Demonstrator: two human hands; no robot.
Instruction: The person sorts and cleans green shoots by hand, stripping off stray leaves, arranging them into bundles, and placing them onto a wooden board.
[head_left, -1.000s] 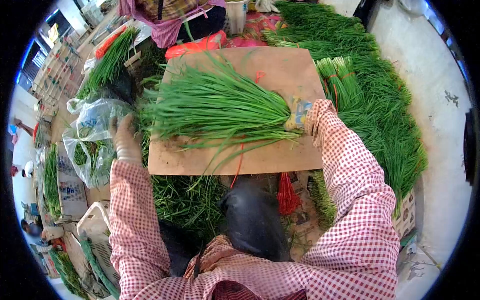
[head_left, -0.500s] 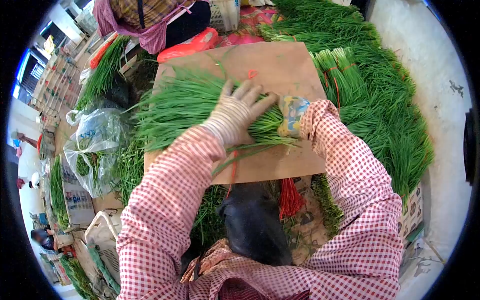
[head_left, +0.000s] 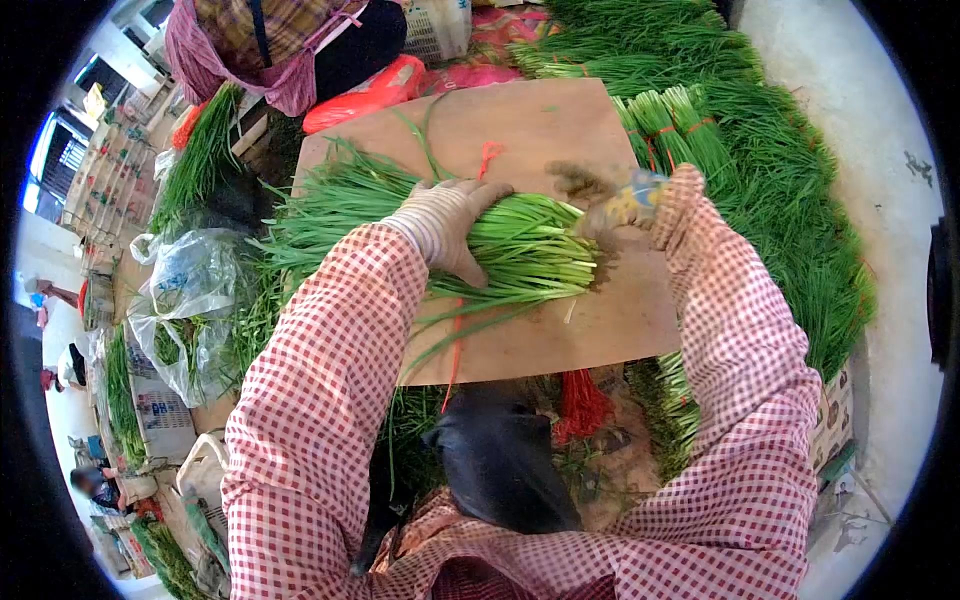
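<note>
While the left hand [head_left: 450, 220] in its pale, striped glove lies across the long bundle of green, thin-leaved stalks [head_left: 530, 240], its grip is spread, palm down, with the thumb on the bundle's near side and the fingers reaching toward its far side. The right hand [head_left: 605, 210], with a blue and yellow patterned cuff [head_left: 640, 197] at its wrist, is at the pale cut ends on the right. It is blurred, so I cannot tell whether its grip pinches any stalks or only brushes them.

The bundle lies sideways on the flat brown worktop [head_left: 530, 120], its leafy tips fanned out past the left edge and a few loose leaves straying toward the near edge. A thin red tie [head_left: 455, 350] runs beneath it, one end showing on the far side and the other hanging over the near edge.

Beyond the worktop's far right corner stand out some green bundles with red bands [head_left: 680, 125], beside a broad heap of green stalks [head_left: 790, 220] that stretches along the right. A clear plastic bag [head_left: 190, 300] holding green leaves sits to the left. A glossy red-orange plastic bag [head_left: 370, 95] lies at the far left, and a bunch of red strings [head_left: 580, 405] hangs below the near edge.
</note>
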